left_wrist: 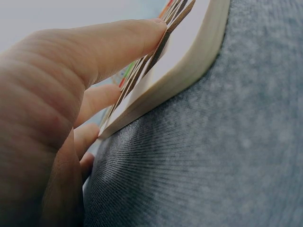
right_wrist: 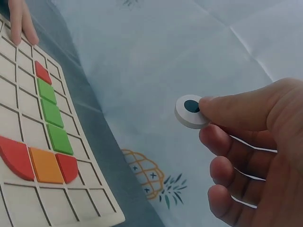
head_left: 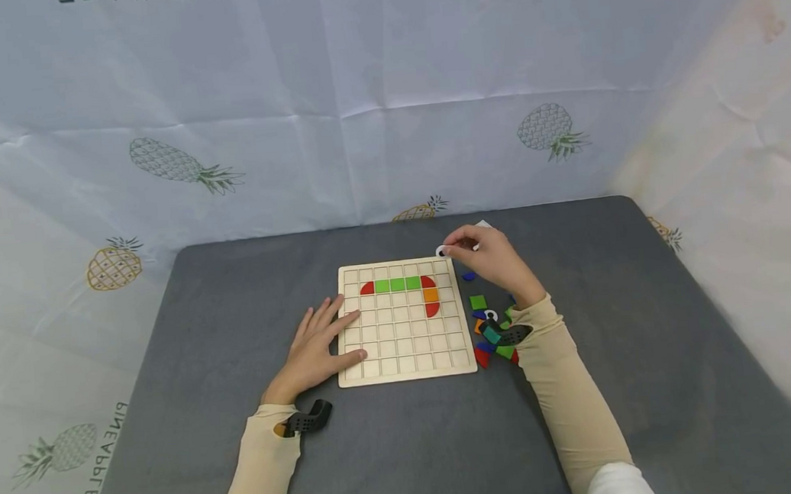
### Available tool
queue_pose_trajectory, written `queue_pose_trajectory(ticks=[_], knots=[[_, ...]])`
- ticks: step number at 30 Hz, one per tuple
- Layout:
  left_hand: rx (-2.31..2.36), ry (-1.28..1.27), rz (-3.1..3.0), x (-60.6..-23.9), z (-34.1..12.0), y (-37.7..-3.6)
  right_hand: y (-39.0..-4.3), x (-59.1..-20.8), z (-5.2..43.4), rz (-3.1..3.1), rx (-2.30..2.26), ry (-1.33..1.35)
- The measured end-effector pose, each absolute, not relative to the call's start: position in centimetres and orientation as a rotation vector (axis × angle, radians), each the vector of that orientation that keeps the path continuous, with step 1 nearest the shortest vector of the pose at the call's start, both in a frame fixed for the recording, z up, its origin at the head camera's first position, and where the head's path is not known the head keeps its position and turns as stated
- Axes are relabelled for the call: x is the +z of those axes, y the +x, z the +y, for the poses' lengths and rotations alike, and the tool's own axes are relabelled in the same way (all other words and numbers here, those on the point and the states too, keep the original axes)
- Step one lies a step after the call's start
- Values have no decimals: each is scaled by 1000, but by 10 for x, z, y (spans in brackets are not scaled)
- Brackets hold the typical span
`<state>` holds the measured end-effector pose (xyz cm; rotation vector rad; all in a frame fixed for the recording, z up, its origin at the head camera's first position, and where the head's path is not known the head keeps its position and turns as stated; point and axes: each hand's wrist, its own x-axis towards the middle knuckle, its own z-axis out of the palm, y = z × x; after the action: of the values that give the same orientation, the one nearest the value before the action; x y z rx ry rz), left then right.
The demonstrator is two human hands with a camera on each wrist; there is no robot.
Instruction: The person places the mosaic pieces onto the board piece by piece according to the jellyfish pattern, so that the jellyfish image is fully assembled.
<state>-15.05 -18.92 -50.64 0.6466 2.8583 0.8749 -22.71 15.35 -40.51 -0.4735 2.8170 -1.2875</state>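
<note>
My right hand (head_left: 493,259) pinches a white round eye piece (right_wrist: 182,116) with a dark dot between thumb and forefinger, above the far right corner of the wooden grid board (head_left: 397,365). In the right wrist view, its other fingers curl below the piece. Set in the board's cells are three green squares (head_left: 398,284), an orange square (head_left: 430,295) and red rounded pieces (head_left: 432,309), forming a bent row. My left hand (head_left: 313,356) rests at the board's left edge, fingers spread; in the left wrist view its thumb (left_wrist: 128,40) lies on the rim.
Right of the board, under my right forearm, lie loose pieces: a green square (head_left: 478,302), a blue piece (head_left: 469,276), red ones (head_left: 482,357) and another eye piece (head_left: 491,314). A pineapple-print cloth (head_left: 362,165) hangs behind the dark grey table (head_left: 409,445).
</note>
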Motion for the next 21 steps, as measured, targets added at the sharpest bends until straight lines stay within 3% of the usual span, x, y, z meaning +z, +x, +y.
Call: queue_pose_trajectory(ticks=[21], knots=[[889,638,2851,-503,-188,-151,-231,-432,118,2677,-1174,-392]])
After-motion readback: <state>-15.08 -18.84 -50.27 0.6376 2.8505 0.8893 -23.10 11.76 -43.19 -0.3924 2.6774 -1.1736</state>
